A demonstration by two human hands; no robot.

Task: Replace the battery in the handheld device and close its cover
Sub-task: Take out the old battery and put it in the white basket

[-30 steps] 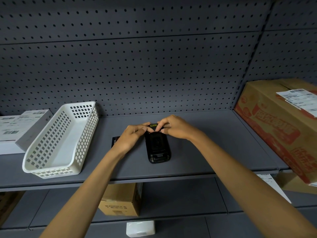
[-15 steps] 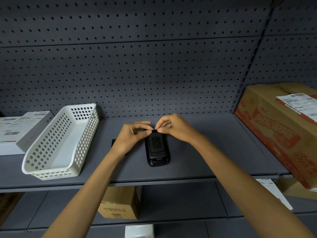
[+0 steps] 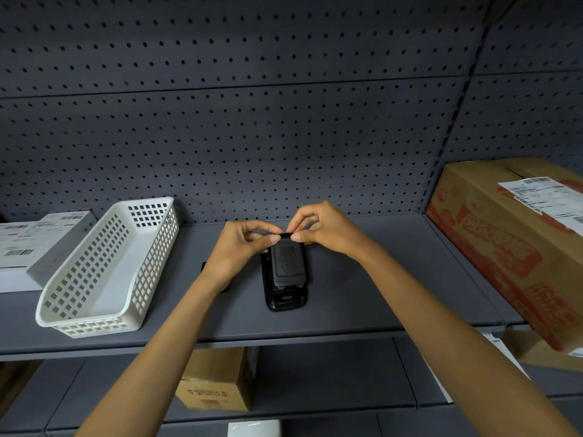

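The black handheld device (image 3: 285, 299) lies face down in the middle of the grey shelf (image 3: 362, 304). A black cover (image 3: 288, 266) is tilted up off its back, far end raised. My left hand (image 3: 239, 250) and my right hand (image 3: 328, 230) pinch that raised far end between thumbs and fingertips, one at each corner. The near end of the cover rests on the device, and the device's lower part shows an open recess. A small flat black object (image 3: 204, 267), partly hidden under my left wrist, lies on the shelf left of the device.
A white perforated basket (image 3: 104, 272) stands at the left, with a white and grey box (image 3: 34, 247) beyond it. A large cardboard carton (image 3: 517, 241) fills the right end. The pegboard wall rises behind. Smaller boxes (image 3: 217, 380) sit on the lower shelf.
Both hands have lifted the cover's far end up off the device, so it now stands tilted. The camera has tipped slightly, shifting the scene lower in the frame.
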